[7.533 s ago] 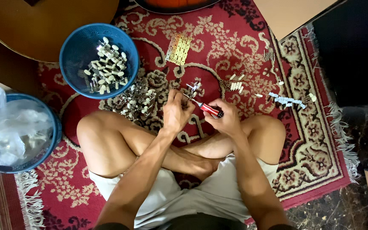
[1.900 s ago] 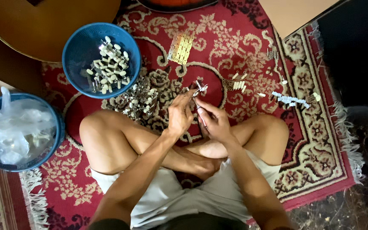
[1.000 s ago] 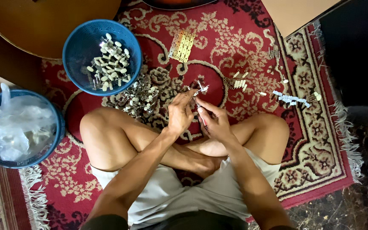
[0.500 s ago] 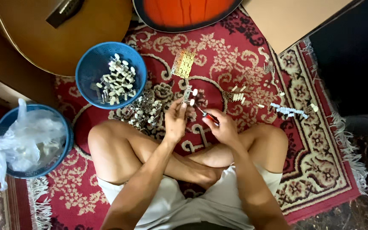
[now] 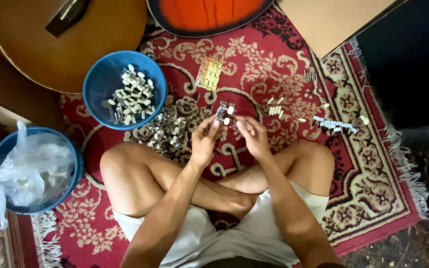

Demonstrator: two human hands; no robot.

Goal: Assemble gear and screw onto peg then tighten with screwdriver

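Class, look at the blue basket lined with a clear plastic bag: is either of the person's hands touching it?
No. Both the left hand and right hand are raised over the rug, far from that basket.

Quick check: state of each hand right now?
Left hand: closed on a small metal part with white knobs.
Right hand: fingers curled beside that part; contact cannot be told.

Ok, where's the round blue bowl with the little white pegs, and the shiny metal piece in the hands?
Round blue plastic bowl [image 5: 97, 88], head view, bare inner wall.
Small metal piece with white knobs [image 5: 223, 112], head view, its middle.
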